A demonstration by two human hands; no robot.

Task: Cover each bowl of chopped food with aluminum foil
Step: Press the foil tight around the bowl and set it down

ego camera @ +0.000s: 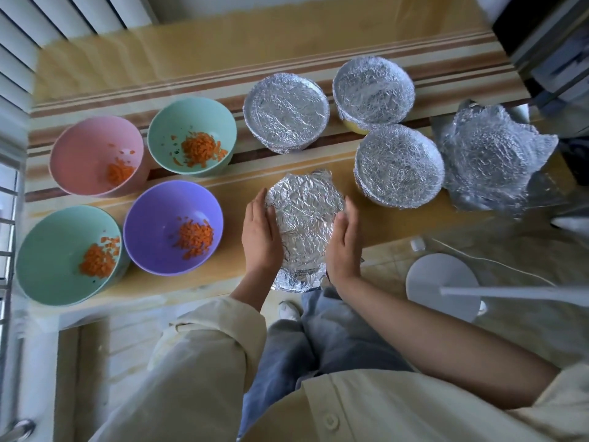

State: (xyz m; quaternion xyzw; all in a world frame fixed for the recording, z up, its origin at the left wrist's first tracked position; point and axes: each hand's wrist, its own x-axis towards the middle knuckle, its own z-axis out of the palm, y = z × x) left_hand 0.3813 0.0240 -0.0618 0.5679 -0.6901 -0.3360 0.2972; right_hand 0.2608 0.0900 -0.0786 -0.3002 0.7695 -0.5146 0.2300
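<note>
Pink bowl [79, 148], purple bowl [153, 224], mint-green bowl [178, 122] — orange bits [200, 148] in each — crinkled silver foil [306, 215], tan table [223, 59] striped brown and cream.

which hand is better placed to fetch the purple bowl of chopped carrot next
Left, probably: the left hand is nearer the round purple bowl; the right hand lies beyond the foil-wrapped bowl.

A yellow table [223, 43] with brown stripes carries everything. The purple bowl [149, 224] of chopped carrot stands near its front edge. Just left of the purple bowl sits the near green bowl [47, 260]. Behind the purple bowl stand the pink bowl [83, 148] and the far green bowl [204, 119]. All three are uncovered, with carrot inside. Right of the purple bowl is a foil-wrapped bowl [302, 215] at the table's edge. Farther right and behind are three foil-covered bowls [286, 113] [373, 89] [399, 165], then loose crumpled foil sheets [490, 161].
</note>
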